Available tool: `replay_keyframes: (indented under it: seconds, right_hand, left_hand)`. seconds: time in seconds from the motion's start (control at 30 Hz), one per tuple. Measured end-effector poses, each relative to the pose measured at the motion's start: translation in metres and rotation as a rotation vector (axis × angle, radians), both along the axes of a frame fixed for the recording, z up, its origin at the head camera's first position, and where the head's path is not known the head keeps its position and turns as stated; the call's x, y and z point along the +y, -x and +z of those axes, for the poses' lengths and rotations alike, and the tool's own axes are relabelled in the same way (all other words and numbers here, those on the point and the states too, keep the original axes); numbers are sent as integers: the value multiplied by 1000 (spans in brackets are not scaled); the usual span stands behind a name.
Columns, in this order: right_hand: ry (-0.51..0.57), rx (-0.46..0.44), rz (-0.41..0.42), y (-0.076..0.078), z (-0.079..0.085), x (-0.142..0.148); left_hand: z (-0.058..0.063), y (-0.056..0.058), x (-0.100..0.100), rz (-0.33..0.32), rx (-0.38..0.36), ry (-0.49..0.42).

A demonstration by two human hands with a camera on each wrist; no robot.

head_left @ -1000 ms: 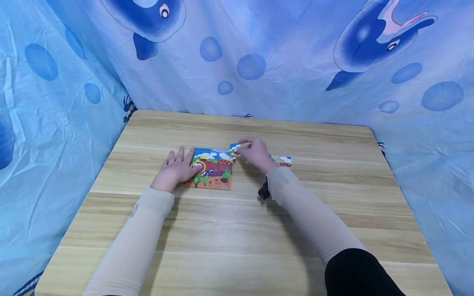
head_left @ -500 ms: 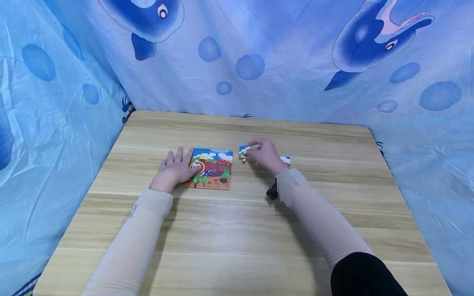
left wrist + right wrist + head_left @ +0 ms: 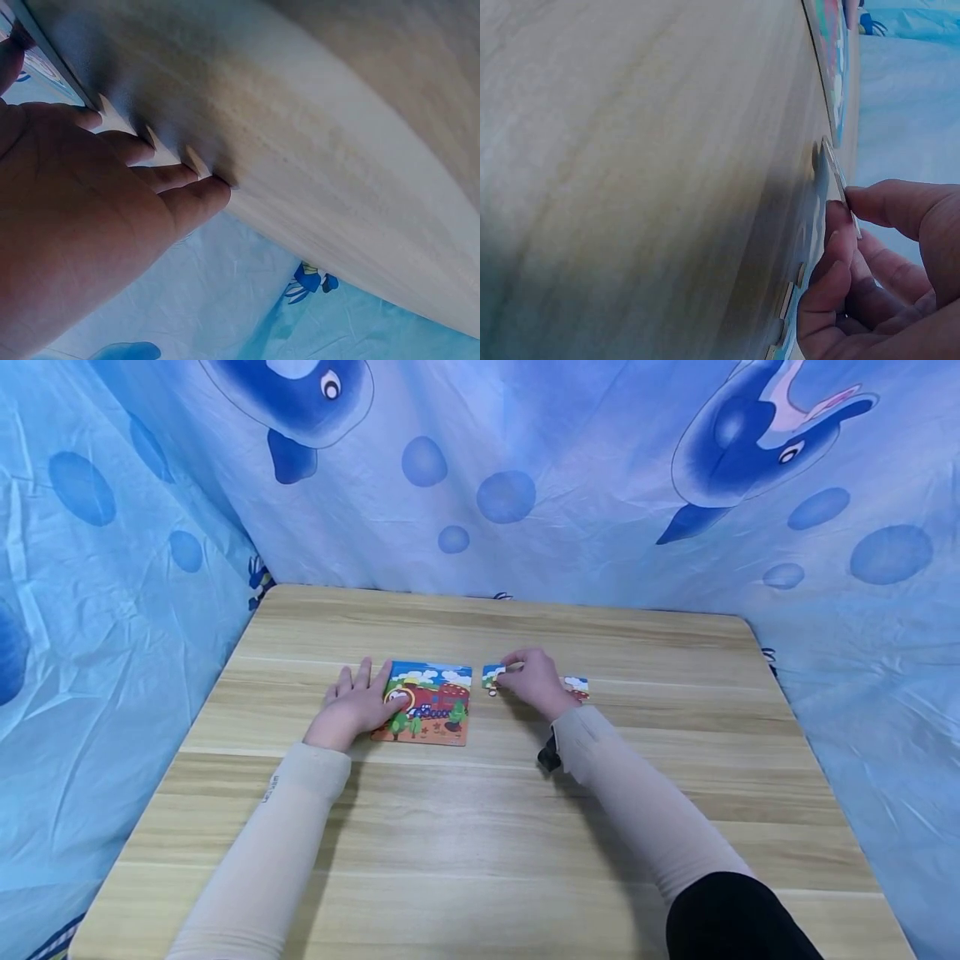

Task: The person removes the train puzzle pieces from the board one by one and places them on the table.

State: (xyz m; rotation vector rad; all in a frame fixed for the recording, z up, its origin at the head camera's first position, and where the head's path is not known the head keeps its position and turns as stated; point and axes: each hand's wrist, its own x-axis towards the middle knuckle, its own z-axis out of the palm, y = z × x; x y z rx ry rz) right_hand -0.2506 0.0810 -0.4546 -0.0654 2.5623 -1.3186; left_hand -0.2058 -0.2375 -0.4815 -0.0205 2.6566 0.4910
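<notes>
My left hand (image 3: 354, 706) lies spread with straight fingers at the left side of a square picture puzzle (image 3: 438, 727), its thumb over the picture. In the left wrist view, the fingertips of the left hand (image 3: 97, 195) touch the wooden surface. To the right of the puzzle, my right hand (image 3: 534, 681) pinches a small puzzle piece (image 3: 491, 676) with blue sky and green on it. The right wrist view shows this piece (image 3: 838, 176) edge-on, tilted between thumb and fingers. My right hand partly hides the loose pieces behind it.
Beyond my right hand lies another loose puzzle piece (image 3: 577, 684); several piece edges (image 3: 786, 301) show low in the right wrist view. A wood-grain table (image 3: 465, 852) carries everything. Blue dolphin-print fabric (image 3: 585, 552) hangs behind and beside it.
The right hand has drawn back rightward from the puzzle's upper right corner with the piece, then come slightly lower and nearer. The left hand has stayed in place.
</notes>
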Motion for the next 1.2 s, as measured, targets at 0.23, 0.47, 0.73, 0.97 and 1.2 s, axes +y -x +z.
replay_keyframes:
  seconds: [0.23, 0.47, 0.73, 0.97, 1.2]
  right_hand:
    - [-56, 31, -12, -1, -1, -6]
    - [-143, 64, 18, -2, 0, -10]
    - [-206, 73, 23, -2, 0, -14]
    - [-241, 68, 47, -2, 2, -13]
    - [-249, 64, 54, -2, 3, -13]
  left_hand:
    - [-2, 1, -2, 2, 0, 0]
    - [-3, 2, -3, -5, 13, 5]
    - [11, -6, 5, -1, -3, 10]
    - [33, -17, 14, -5, 23, 14]
    - [12, -7, 6, -6, 13, -1]
